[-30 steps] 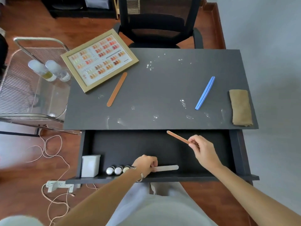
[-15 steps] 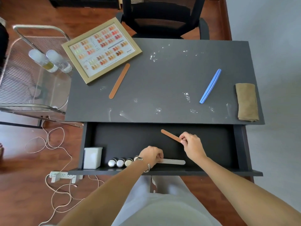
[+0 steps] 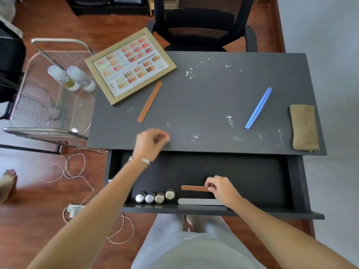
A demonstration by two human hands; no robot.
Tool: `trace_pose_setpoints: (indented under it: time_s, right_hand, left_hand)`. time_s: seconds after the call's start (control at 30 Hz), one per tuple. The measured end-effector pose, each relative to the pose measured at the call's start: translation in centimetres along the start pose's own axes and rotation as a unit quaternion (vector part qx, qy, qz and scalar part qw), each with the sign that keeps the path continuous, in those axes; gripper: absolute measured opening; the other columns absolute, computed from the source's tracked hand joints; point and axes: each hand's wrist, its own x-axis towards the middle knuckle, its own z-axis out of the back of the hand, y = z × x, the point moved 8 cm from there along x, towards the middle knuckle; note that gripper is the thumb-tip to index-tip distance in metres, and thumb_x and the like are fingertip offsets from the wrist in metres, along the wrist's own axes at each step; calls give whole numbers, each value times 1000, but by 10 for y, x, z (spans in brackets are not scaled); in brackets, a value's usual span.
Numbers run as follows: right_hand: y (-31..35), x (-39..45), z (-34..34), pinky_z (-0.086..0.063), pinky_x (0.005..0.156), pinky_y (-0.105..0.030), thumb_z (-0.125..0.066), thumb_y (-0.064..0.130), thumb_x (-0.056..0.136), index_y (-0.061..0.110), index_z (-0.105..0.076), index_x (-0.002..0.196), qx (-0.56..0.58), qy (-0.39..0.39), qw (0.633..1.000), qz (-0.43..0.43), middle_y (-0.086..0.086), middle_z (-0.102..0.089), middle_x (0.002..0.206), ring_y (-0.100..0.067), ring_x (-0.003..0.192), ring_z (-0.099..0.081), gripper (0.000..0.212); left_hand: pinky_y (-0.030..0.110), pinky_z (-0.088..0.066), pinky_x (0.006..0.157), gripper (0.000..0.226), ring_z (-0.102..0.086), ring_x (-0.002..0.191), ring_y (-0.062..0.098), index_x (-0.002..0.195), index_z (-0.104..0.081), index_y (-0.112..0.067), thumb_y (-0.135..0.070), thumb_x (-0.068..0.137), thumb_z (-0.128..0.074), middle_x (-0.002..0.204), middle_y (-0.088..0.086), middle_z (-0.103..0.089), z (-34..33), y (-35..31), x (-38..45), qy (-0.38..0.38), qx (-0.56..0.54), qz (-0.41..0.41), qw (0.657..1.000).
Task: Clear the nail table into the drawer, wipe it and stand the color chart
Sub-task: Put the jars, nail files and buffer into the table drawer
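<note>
A: Hands first. Right hand (image 3: 221,188) low in the open black drawer (image 3: 272,177), fingers pinched on one end of a tan flat nail file (image 3: 194,188), the file lying level just above a pale grey nail file (image 3: 201,201) at the drawer's front edge.

B: Left hand (image 3: 150,141)?

A: Over the near edge of the dark grey tabletop (image 3: 213,98), fingers loosely curled, holding nothing I can see. Slightly blurred.

B: What's stowed?

A: Four silver-capped polish bottles (image 3: 155,197) in a row at 9 o'clock of the grey file.

B: Still out?

A: A second tan nail file (image 3: 150,101) at 12 o'clock of the left hand; a blue buffer stick (image 3: 258,108) at 2 o'clock; a folded olive-brown cloth (image 3: 304,128) at the far 3 o'clock edge. A gold-framed colour chart (image 3: 130,67) lies flat at the 11 o'clock corner. White smears across the surface.

B: Progress?

A: Clearing roughly half done, I'd judge. Wiping and standing the chart not yet begun.
</note>
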Motion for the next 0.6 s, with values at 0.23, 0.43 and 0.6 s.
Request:
trace_pose_setpoints:
  time_s: [0.23,0.43,0.6]
  right_hand:
    - [10,-1,-33,-45,85,-31,-50,18,99,24,-64,107,-107,28,993,43,0,-60,109,-20,99,-58,17]
    - [11,-5,-19,-39,97,-29,-50,24,100,27,-57,121,-139,-16,988,69,3,-57,120,-16,111,-53,23]
    - [20,-15,87,-47,81,-24,-59,14,95,13,-68,104,-10,-242,964,105,-1,-67,97,-18,87,-64,13]
  left_hand:
    - [28,-46,72,23,-63,84,21,109,-70,-15,-26,90,-62,105,4,-63,47,22,71,-153,70,98,981]
    - [33,-45,68,28,-61,97,27,109,-71,-26,-42,87,-64,110,4,-59,33,33,95,-100,185,143,967]
    - [32,-44,63,17,-64,85,29,100,-75,-26,-34,88,-65,99,5,-66,35,43,110,-116,220,184,951]
